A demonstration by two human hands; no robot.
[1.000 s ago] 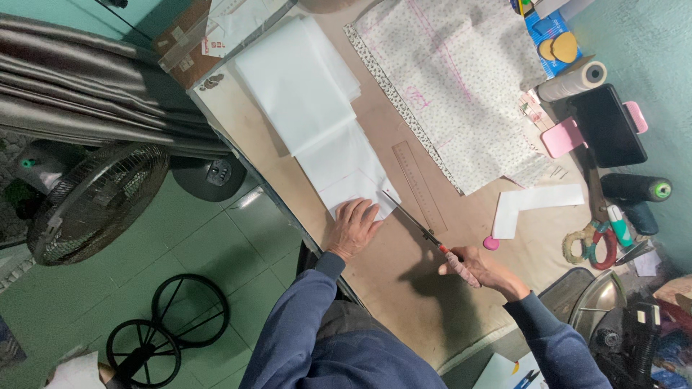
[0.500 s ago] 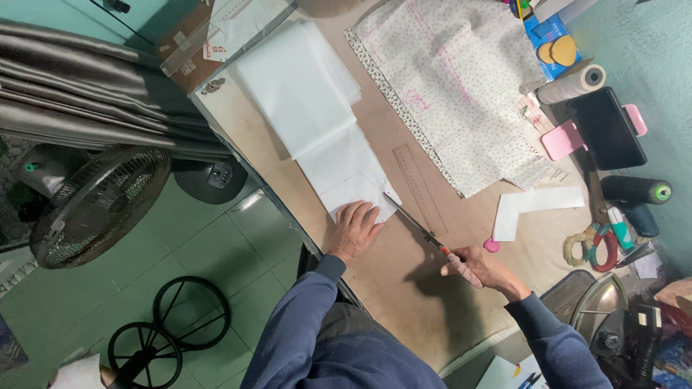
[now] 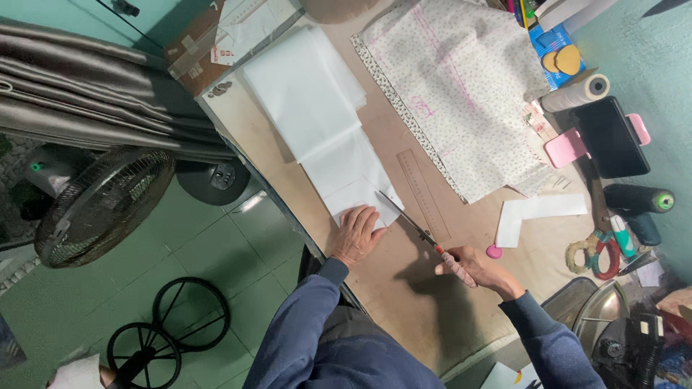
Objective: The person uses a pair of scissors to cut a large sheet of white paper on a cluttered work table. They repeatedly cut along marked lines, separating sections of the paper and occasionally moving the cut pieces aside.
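White, thin, limp fabric sheet (image 3: 344, 176) lies on the brown tabletop (image 3: 404, 288); your left hand (image 3: 354, 234) presses flat on its near corner. Your right hand's (image 3: 472, 265) grip is wrapped around long steel scissors (image 3: 418, 230), blades at the fabric's edge. It likely slides and wrinkles easily, so hold it near the cut.

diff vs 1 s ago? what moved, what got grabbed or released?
The scissors in the right hand have pushed slightly further into the white fabric, blade tips now past its corner. Nothing grabbed or released. The left hand still presses the fabric flat; ruler and floral cloth unchanged.
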